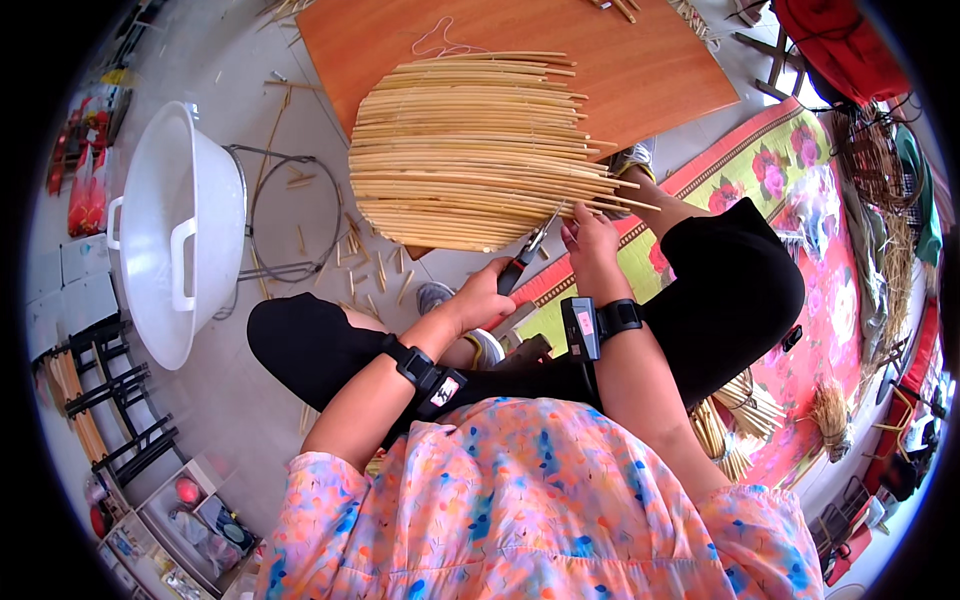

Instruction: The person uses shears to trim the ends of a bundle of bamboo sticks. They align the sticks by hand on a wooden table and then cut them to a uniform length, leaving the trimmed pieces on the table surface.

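Observation:
A mat of thin pale reed-like stalks (470, 145), laid side by side and joined by fine cross threads, spreads before me with its near edge past the table's front. My left hand (482, 296) is closed round the dark handles of a pair of pliers (527, 257). Their metal jaws point up and right, reaching the near-right edge of the mat. Close beside the jaw tips, my right hand (592, 238) pinches a stalk end at that edge; its fingertips are small and partly hidden. Uneven stalk ends stick out along the mat's right side.
Under the mat is an orange-brown wooden table (640, 60). A white basin (160, 240) and a wire ring frame (285, 215) stand at left. Cut stalk pieces (360, 270) litter the floor. Flowered cloth (780, 290) lies at right, with stalk bundles (745, 405) on it.

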### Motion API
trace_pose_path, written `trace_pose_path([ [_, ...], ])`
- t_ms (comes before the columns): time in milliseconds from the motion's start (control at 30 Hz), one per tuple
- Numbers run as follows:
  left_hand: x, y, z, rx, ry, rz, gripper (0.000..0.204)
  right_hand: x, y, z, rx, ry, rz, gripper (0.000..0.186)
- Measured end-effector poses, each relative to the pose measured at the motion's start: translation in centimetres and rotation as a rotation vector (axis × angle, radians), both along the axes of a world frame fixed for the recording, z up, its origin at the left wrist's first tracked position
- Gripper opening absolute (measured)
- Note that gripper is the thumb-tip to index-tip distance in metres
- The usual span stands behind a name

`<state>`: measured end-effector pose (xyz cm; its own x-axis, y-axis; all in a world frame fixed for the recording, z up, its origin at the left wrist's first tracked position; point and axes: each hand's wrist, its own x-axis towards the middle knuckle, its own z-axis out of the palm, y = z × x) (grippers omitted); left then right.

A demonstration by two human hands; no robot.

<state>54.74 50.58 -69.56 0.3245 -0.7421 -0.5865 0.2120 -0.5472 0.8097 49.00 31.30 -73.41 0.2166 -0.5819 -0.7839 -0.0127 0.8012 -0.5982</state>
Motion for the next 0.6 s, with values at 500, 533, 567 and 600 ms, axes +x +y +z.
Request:
trace_pose_path([
  [500,0.2,0.3,-0.5,0.0,-0.115,-0.012,0.067,-0.4,-1.6,0.1,0.101,-0.147,0.039,0.027],
  [533,0.2,0.2,-0.5,0.003,-0.105,-0.006,0.066,-0.5,-1.7,-0.2,0.079,-0.138,0.028,0.027],
  [567,0.2,0.3,-0.4,0.009,-0.096,0.0,0.066,-0.5,-1.7,-0.3,0.045,-0.165,0.008,0.024],
  [600,0.2,0.4,-0.5,0.007,-0.108,-0.003,0.065,-0.5,-1.6,-0.4,0.044,-0.17,0.015,0.023],
])
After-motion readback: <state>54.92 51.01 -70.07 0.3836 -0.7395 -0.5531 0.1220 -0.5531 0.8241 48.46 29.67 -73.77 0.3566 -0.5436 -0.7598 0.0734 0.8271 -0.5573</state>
